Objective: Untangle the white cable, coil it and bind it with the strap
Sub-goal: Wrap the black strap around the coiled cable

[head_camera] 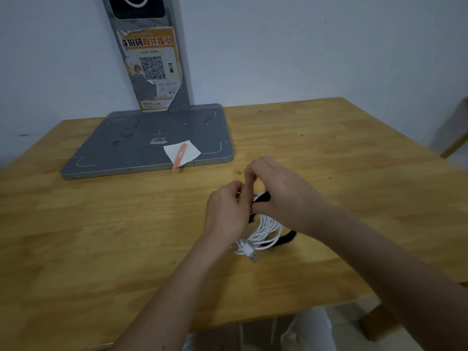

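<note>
White cable (pixel 263 234) is already wound into a coil near the front edge of the wooden desk (pixel 101 236), so the person seems to be on the last step, putting the black strap (pixel 262 197) around it. From the head view, the left hand (pixel 225 211) and the right hand (pixel 281 196) meet just above the coil, and their curled fingers pinch the strap between them. The next move likely needs the strap pulled snug and pressed closed, while its loose end (pixel 283 239) lies on the desk beside the coil.

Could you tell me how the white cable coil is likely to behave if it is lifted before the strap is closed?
The white cable looks thin and floppy, so its loops would probably sag and spread. The black strap is only partly wrapped. The loose plug end would likely dangle.
</note>
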